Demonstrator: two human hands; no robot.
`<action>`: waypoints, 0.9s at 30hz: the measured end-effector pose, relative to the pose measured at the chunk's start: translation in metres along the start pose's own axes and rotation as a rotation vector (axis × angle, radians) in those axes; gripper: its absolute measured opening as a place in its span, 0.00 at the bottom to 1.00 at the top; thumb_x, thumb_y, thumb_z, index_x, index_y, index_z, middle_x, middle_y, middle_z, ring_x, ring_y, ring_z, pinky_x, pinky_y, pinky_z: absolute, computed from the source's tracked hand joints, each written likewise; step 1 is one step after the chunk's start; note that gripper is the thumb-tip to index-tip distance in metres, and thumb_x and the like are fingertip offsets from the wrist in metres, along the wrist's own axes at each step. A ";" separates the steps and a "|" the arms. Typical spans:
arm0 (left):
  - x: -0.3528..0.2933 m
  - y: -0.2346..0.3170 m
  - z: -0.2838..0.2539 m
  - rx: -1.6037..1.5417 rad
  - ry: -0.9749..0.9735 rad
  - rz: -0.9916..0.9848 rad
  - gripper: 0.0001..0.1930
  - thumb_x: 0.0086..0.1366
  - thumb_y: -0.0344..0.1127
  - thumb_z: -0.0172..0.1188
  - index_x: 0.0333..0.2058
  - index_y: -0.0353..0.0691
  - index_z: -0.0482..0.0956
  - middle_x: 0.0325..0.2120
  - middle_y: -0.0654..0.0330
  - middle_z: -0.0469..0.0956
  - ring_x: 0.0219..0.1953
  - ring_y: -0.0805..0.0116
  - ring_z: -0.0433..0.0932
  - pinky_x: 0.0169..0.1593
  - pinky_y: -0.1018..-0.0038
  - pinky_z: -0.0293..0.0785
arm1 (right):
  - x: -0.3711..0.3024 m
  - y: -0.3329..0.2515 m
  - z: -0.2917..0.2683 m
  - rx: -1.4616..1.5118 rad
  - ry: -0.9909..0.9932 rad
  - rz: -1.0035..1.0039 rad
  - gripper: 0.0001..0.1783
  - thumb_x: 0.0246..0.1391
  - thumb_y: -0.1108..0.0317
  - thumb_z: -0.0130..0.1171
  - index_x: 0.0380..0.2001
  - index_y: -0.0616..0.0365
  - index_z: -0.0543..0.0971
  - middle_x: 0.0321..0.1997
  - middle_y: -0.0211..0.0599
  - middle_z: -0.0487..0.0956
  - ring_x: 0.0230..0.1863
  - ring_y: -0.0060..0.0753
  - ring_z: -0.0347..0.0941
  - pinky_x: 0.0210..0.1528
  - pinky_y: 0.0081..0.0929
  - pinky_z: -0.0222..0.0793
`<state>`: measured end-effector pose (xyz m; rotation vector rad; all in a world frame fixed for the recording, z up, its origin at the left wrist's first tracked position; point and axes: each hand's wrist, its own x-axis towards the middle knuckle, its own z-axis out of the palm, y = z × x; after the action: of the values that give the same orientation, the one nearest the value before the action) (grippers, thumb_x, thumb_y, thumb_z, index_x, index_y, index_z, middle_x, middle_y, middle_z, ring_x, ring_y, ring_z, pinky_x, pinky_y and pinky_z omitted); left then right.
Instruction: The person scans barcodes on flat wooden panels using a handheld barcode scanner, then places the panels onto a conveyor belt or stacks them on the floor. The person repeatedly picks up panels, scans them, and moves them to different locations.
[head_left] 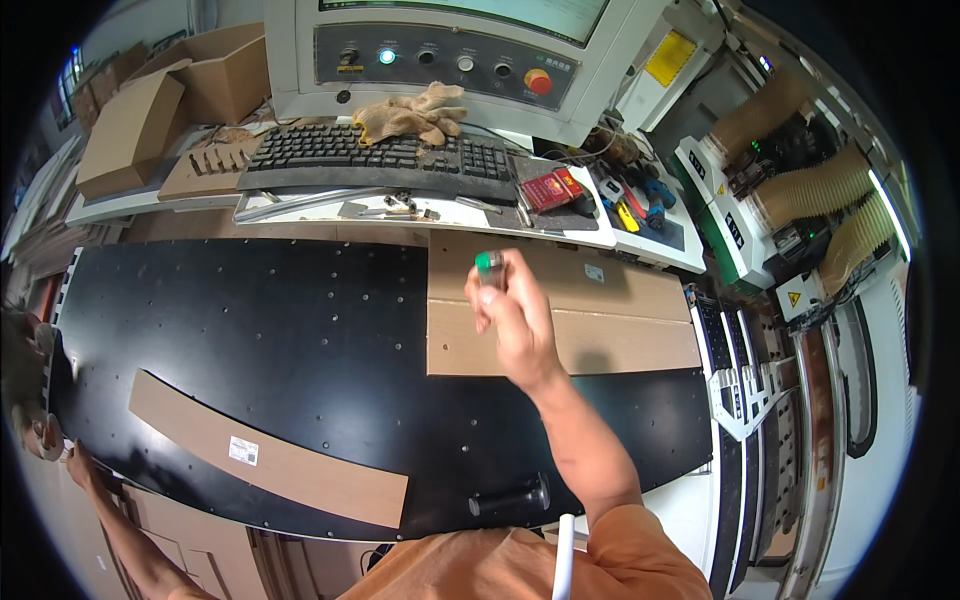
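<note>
Over the black worktop (270,300) my right hand (520,325) is raised, its fingers closed around a small green-topped thing (489,263) with a darker body; its kind is unclear. Below that hand lie two light brown boards (600,340) side by side, one with a small white label. My left arm stretches far to the left, and my left hand (78,465) is at the worktop's left end, its fingers too small and partly hidden to read. Nearer me rests a long narrow brown board (320,480) with a white label. A black flanged cylinder (510,497) lies close to my body.
Behind the worktop, a shelf carries a keyboard (380,165), work gloves (415,115), a red pack (550,188) and a yellow-handled tool (627,217). Above is a control panel (445,65) with a red button. Cardboard boxes (130,135) stand left; machinery with ribbed hoses (815,185) stands right.
</note>
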<state>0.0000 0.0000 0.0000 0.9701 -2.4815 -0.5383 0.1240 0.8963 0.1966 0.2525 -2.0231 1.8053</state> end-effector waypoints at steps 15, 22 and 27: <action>0.019 0.016 0.012 -0.174 0.010 0.031 0.25 0.63 0.53 0.52 0.19 0.35 0.70 0.14 0.63 0.67 0.19 0.69 0.64 0.27 0.68 0.58 | -0.034 -0.031 0.004 -0.203 0.025 -0.057 0.23 0.61 0.51 0.62 0.26 0.60 0.72 0.18 0.20 0.67 0.21 0.10 0.57 0.23 0.16 0.55; 0.018 -0.002 0.002 0.121 0.066 0.149 0.27 0.64 0.56 0.54 0.38 0.31 0.83 0.34 0.49 0.83 0.38 0.54 0.80 0.46 0.61 0.72 | -0.051 -0.058 0.018 -0.133 -0.036 -0.348 0.20 0.53 0.58 0.60 0.17 0.59 0.68 0.13 0.32 0.68 0.13 0.21 0.60 0.16 0.20 0.52; 0.017 -0.004 0.002 -0.090 0.037 0.090 0.27 0.65 0.55 0.54 0.40 0.31 0.82 0.33 0.52 0.82 0.37 0.60 0.78 0.45 0.65 0.71 | -0.060 -0.070 0.016 -0.066 -0.115 -0.426 0.19 0.51 0.59 0.60 0.17 0.60 0.68 0.13 0.32 0.67 0.11 0.23 0.58 0.15 0.22 0.51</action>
<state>-0.0104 -0.0144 0.0005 0.8228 -2.4324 -0.5922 0.2030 0.8623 0.2331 0.7223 -1.9168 1.4843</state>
